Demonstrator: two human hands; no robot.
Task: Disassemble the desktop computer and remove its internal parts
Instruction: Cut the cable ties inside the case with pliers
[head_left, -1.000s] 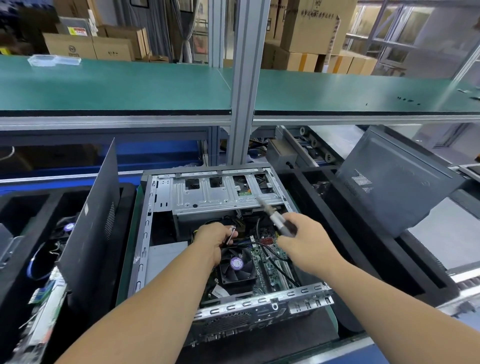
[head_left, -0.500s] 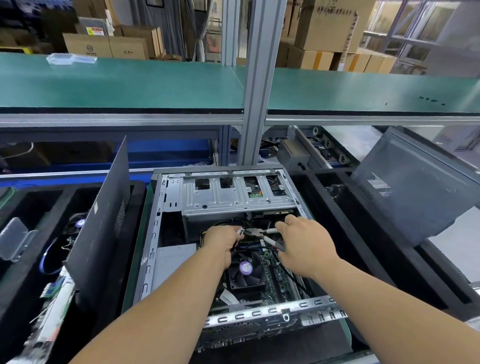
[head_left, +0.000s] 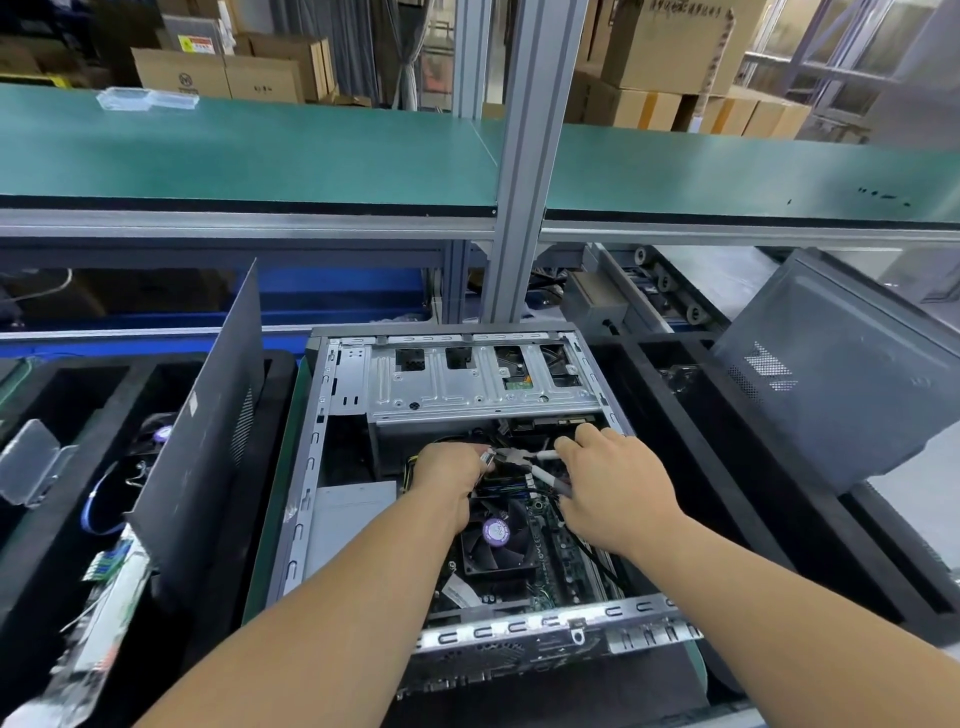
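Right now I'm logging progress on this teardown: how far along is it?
Done: the computer case is open. In hand: the right hand grips pliers at something small the left hand pinches. Left: the cooler fan, motherboard and drive cage remain inside.

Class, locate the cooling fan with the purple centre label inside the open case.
In the head view, the cooling fan sits on the motherboard, low in the computer case, just below the left hand.

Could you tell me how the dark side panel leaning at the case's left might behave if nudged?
The side panel stands on edge, tilted, so it would probably tip. It looks thin and flat, so likely light and slightly flexible.
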